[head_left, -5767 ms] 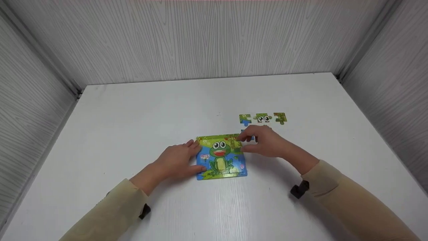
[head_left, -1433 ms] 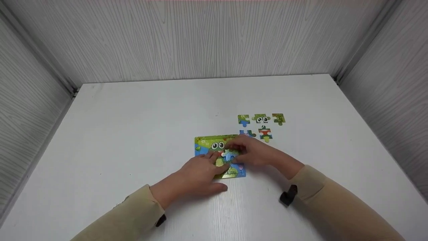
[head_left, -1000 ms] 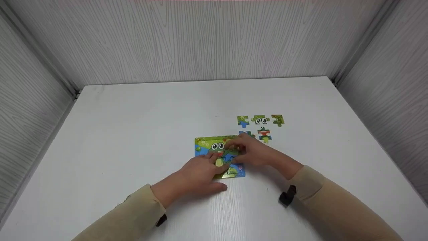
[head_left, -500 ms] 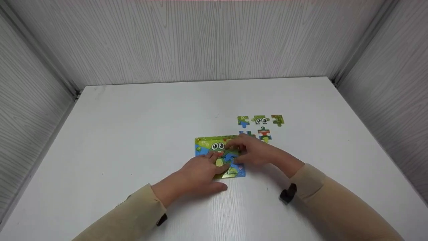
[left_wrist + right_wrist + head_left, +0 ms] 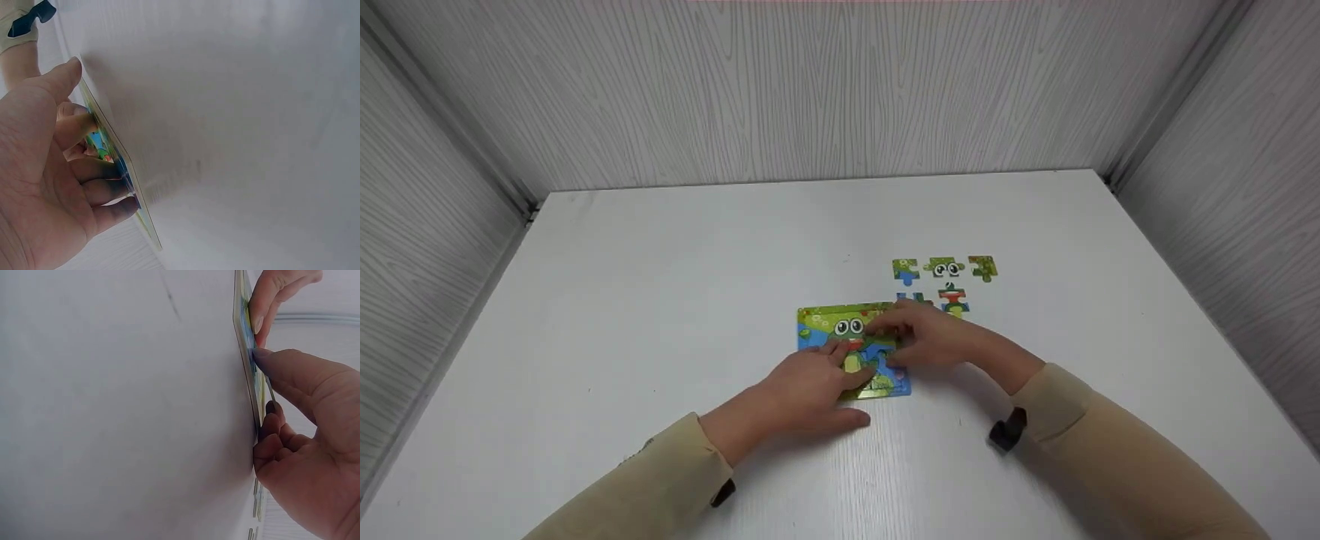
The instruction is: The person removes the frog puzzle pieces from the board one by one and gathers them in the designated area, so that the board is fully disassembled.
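A square frog puzzle board point(image 5: 814, 330) lies flat on the white table. My left hand point(image 5: 802, 390) rests across its lower left part, fingertips on the frog picture, thumb stretched out past the front edge. In the left wrist view several fingers point(image 5: 107, 188) reach onto the board's face. Thumb and fingertips of my right hand point(image 5: 937, 337) pinch a thin blue and green jigsaw piece point(image 5: 271, 389), one side tipped up off the board's right half. My fingers cover part of that piece in the head view.
Behind the right hand, several loose jigsaw pieces lie in rows: a corner piece point(image 5: 906, 271), a piece with frog eyes point(image 5: 944, 268), a green piece point(image 5: 983, 267) and a red-mouth piece point(image 5: 952, 297). Grey wood-grain panels point(image 5: 840, 90) enclose the table.
Over the longer span, my left hand moved from the board's left edge onto its picture, and my right hand from the upper right edge inward. In the last second both hands barely shift.
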Available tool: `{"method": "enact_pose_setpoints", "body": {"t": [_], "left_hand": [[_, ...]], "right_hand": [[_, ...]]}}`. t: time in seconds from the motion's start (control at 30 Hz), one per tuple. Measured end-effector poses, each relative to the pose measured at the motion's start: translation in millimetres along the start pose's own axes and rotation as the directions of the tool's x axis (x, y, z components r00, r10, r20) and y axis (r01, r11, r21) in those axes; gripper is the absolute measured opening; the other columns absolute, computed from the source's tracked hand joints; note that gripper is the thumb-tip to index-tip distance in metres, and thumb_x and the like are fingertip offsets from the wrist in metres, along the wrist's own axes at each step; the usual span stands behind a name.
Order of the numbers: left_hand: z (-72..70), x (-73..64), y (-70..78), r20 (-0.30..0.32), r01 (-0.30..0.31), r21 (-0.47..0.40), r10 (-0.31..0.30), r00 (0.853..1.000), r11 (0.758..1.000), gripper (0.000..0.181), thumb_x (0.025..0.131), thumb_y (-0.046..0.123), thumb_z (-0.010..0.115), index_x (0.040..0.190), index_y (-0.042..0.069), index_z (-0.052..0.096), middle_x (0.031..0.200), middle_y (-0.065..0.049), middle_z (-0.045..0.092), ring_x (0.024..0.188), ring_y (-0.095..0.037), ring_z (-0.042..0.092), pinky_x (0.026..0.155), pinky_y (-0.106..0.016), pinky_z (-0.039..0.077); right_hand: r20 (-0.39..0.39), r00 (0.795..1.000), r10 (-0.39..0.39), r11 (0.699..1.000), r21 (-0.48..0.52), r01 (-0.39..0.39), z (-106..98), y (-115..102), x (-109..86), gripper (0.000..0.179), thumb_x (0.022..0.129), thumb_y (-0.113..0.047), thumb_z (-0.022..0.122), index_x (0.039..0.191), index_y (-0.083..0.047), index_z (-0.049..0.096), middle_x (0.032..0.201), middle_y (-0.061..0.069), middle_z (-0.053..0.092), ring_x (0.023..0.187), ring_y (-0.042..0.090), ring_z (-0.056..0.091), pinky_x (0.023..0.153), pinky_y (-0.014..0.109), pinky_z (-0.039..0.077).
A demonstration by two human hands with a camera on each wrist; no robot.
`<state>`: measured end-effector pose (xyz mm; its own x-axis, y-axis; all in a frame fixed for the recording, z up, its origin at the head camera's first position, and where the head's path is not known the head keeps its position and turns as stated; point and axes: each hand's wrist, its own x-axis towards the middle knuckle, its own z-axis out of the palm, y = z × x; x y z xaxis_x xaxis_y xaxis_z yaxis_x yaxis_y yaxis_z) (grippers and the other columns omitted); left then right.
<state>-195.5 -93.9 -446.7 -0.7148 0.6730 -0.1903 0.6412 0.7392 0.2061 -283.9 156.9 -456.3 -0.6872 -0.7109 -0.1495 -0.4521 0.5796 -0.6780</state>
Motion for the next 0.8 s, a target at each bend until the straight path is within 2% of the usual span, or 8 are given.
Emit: {"method": "enact_pose_setpoints", "body": {"t": [0.23, 0.4, 0.63, 0.8], "left_hand": [[0.0, 0.2, -0.1, 0.007, 0.007, -0.008, -0.007, 1.0, 1.0, 0.069, 0.102, 0.062, 0.058, 0.159, 0.024, 0.053, 0.166, -0.021, 0.04, 0.156, -0.039, 0.034, 0.122, -0.05, 0.036], [-0.4, 0.7, 0.7, 0.013, 0.012, -0.006, -0.012, 1.0, 1.0, 0.068, 0.102, 0.062, 0.059, 0.159, 0.025, 0.053, 0.166, -0.021, 0.039, 0.156, -0.038, 0.034, 0.122, -0.05, 0.036], [-0.4, 2.1, 1.2, 0.014, 0.021, 0.005, -0.021, 1.0, 1.0, 0.068, 0.102, 0.061, 0.06, 0.159, 0.026, 0.053, 0.167, -0.02, 0.038, 0.155, -0.039, 0.035, 0.121, -0.051, 0.038], [0.1, 2.3, 2.3, 0.011, 0.029, 0.008, -0.029, 1.0, 1.0, 0.067, 0.101, 0.061, 0.06, 0.159, 0.027, 0.053, 0.167, -0.018, 0.039, 0.155, -0.039, 0.035, 0.12, -0.05, 0.039]], "right_hand": [[-0.033, 0.999, 0.031, 1.0, -0.003, -0.031, 2.0, -2.4, -1.3, 0.045, 0.096, -0.019, 0.08, 0.139, -0.023, 0.071, 0.118, -0.005, 0.063, 0.105, 0.02, 0.052, 0.091, 0.038, 0.046], [-0.07, 0.997, 0.018, 1.0, -0.008, -0.019, -0.6, -5.9, -3.5, 0.046, 0.096, -0.017, 0.079, 0.142, -0.017, 0.069, 0.117, -0.004, 0.064, 0.104, 0.019, 0.057, 0.089, 0.037, 0.049], [-0.13, 0.991, -0.022, 1.0, -0.017, 0.02, -15.7, -10.7, -11.3, 0.049, 0.096, -0.014, 0.077, 0.143, -0.016, 0.068, 0.125, -0.003, 0.066, 0.109, 0.018, 0.063, 0.089, 0.041, 0.052], [-0.163, 0.986, -0.035, 0.999, -0.024, 0.032, -27.8, -6.8, -17.8, 0.046, 0.096, -0.014, 0.079, 0.141, -0.015, 0.069, 0.125, -0.002, 0.068, 0.109, 0.023, 0.063, 0.088, 0.043, 0.053]]}}
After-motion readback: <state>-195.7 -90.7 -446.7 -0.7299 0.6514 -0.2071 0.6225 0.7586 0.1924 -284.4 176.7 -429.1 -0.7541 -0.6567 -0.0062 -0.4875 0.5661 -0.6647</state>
